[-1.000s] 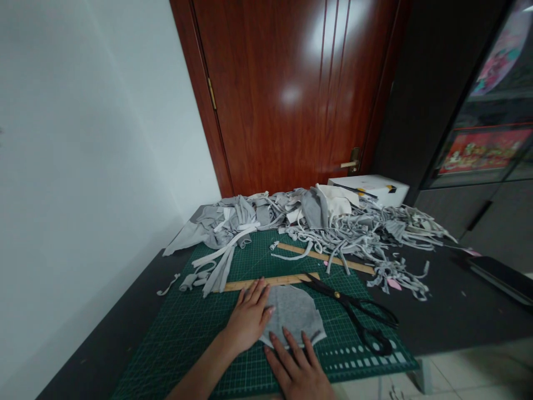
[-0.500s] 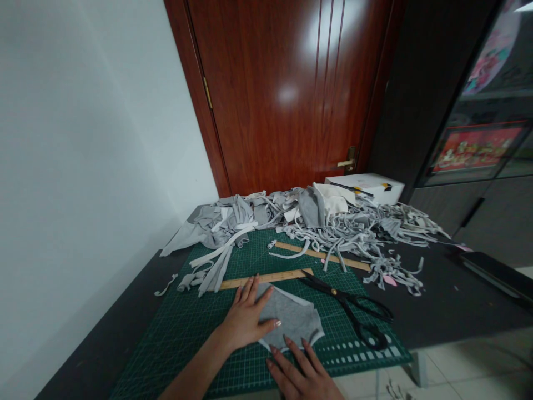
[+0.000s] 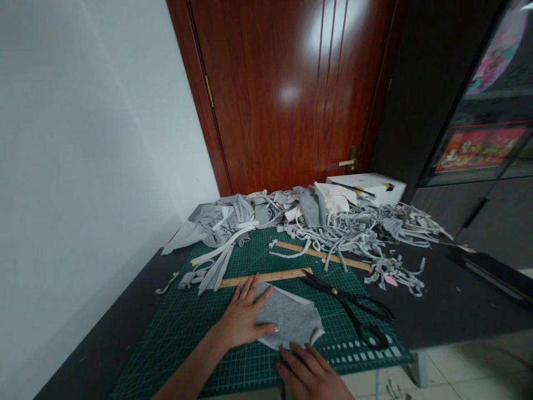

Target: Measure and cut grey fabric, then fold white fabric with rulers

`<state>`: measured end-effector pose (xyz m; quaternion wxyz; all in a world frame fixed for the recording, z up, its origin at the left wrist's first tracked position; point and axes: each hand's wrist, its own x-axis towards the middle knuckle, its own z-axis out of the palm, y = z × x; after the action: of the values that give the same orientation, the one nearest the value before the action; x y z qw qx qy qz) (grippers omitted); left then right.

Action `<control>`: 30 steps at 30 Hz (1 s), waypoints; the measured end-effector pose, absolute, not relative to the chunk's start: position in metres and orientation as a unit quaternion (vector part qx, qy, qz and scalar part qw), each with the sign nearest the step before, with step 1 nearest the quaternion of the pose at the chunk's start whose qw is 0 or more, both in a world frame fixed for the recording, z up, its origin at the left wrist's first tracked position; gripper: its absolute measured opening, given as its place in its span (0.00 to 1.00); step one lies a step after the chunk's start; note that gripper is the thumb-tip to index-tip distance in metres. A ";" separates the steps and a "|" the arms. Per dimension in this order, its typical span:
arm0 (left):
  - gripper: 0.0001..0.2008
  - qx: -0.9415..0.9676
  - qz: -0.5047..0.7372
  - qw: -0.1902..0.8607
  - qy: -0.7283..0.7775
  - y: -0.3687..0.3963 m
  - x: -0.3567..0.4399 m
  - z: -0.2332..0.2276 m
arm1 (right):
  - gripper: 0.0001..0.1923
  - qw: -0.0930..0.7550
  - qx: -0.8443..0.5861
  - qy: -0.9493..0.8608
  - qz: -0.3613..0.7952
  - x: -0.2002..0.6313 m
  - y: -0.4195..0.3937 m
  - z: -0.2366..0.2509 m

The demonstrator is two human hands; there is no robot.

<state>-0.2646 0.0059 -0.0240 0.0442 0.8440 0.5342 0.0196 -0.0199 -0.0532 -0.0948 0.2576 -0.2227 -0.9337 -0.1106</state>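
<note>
A small grey fabric piece (image 3: 293, 318) lies flat on the green cutting mat (image 3: 183, 339), just in front of a wooden ruler (image 3: 266, 276). My left hand (image 3: 242, 318) rests palm down on the fabric's left part with fingers spread. My right hand (image 3: 310, 369) lies flat at the mat's near edge, its fingertips touching the fabric's lower edge. Black scissors (image 3: 353, 312) lie on the mat to the right of the fabric, blades toward the ruler.
A heap of grey fabric strips and scraps (image 3: 316, 222) covers the back of the dark table (image 3: 449, 305), partly over a second wooden ruler (image 3: 325, 255). A white box (image 3: 368, 186) stands behind it by the brown door (image 3: 287, 94). A dark flat device (image 3: 495, 275) lies at right.
The fabric's upper edge now shows a folded, straighter line. My right hand has slid back toward me to the fabric's lower edge; my left hand stays pressed on it.
</note>
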 end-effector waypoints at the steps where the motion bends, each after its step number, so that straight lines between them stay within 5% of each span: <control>1: 0.42 0.845 0.023 0.040 0.533 0.006 -0.265 -0.025 | 0.21 0.252 -0.236 -0.934 -0.087 -0.023 -0.053 -0.087; 10: 0.42 0.842 0.018 0.027 0.538 0.005 -0.265 -0.029 | 0.20 0.213 -0.418 -0.870 0.151 -0.054 -0.013 -0.016; 24: 0.45 0.825 0.010 0.060 0.562 0.021 -0.266 -0.024 | 0.32 0.110 -0.489 -0.849 0.165 -0.040 0.028 -0.022; 30: 0.29 0.825 0.081 0.037 0.558 0.025 -0.272 -0.027 | 0.20 0.177 -0.479 -0.847 0.149 -0.046 0.018 -0.022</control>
<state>-0.2718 0.0252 -0.0266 0.0370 0.8254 0.5575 0.0806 -0.0459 0.0183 -0.0224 0.1771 -0.4791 -0.8467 0.1491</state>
